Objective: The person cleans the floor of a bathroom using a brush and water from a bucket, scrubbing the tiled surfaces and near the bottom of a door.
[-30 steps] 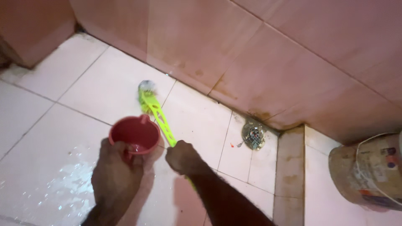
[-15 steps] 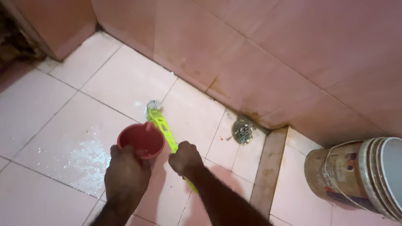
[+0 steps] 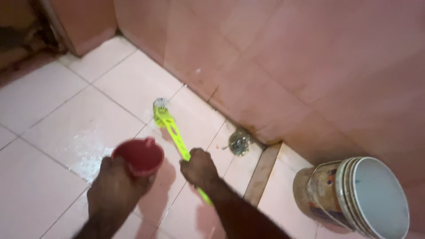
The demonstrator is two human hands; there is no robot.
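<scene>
My left hand (image 3: 114, 186) grips a small red plastic mug (image 3: 138, 156) held low over the wet tiled floor (image 3: 53, 115). My right hand (image 3: 199, 167) is closed around the slotted handle of a bright green long-handled brush (image 3: 170, 127). The brush head (image 3: 160, 104) rests on the floor tiles near the base of the pink tiled wall (image 3: 274, 57). Mug and brush handle are close together, side by side.
A round metal floor drain (image 3: 239, 142) sits beside the wall, right of the brush. A raised tile kerb (image 3: 262, 170) runs behind it. A worn bucket (image 3: 349, 197) with stacked white rims lies tilted at lower right. Water glistens on the floor (image 3: 90, 152) left of the mug.
The view has swung, so the bucket shows more fully and the drain sits further left. Both hands keep their grip; the brush head sits slightly higher in frame.
</scene>
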